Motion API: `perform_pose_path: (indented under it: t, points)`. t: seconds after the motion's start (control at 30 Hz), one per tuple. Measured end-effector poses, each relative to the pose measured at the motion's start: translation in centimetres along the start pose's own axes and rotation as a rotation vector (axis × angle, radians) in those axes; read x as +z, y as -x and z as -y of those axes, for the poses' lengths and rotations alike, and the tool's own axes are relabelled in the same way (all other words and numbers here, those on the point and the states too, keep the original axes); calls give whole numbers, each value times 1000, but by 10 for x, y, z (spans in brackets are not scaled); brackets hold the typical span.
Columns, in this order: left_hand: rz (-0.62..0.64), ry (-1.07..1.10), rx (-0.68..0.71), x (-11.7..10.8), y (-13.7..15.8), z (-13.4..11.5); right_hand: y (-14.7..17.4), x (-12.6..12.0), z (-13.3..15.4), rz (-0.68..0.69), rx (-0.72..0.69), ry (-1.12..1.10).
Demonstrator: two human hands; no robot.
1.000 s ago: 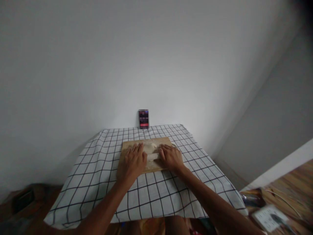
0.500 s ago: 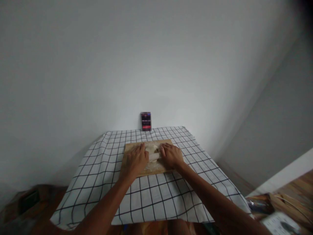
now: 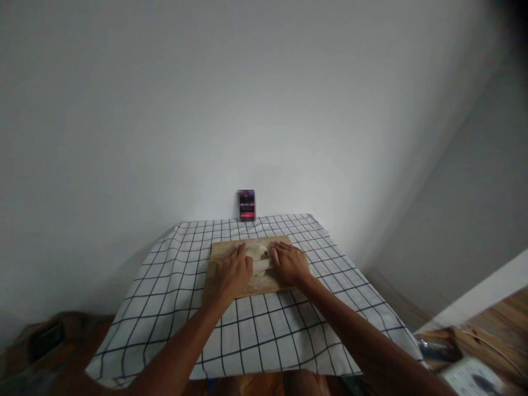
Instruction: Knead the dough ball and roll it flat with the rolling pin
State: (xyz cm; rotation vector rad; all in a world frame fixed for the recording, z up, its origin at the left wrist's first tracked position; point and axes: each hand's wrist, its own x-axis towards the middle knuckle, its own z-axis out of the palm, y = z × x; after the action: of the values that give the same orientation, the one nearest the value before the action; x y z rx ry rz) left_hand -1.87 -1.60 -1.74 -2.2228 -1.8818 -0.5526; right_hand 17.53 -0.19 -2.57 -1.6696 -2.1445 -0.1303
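Observation:
A pale lump of dough (image 3: 259, 253) lies on a wooden board (image 3: 264, 284) in the middle of a table covered with a black-and-white checked cloth (image 3: 173, 286). A pale rolling pin (image 3: 260, 265) runs across the dough between my hands. My left hand (image 3: 233, 271) rests palm down on the pin's left end, fingers stretched forward. My right hand (image 3: 290, 263) presses flat on the pin's right end. Most of the pin is hidden under my palms.
A small dark box (image 3: 246, 205) stands against the white wall at the table's far edge. To the lower right, a wooden floor holds a white power strip (image 3: 474, 379) and cables. A dark object (image 3: 45, 338) lies at the lower left.
My hands and the pin have slid slightly toward me over the dough. The view has shifted a little to the left and down.

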Motion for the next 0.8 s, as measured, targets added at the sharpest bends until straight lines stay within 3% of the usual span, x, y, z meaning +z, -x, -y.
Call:
perform_pose_path:
  t: [0.27, 0.5, 0.67, 0.8]
  points:
    - [-83, 67, 86, 15, 25, 3, 23, 0, -4, -32, -86, -18]
    - [27, 52, 13, -4, 0, -3, -1, -10, 4, 72, 23, 16]
    - [-65, 52, 57, 7, 20, -1, 22, -4, 1, -29, -69, -5]
    - [-78, 51, 100, 12, 23, 2, 26, -3, 0, -19, -76, -6]
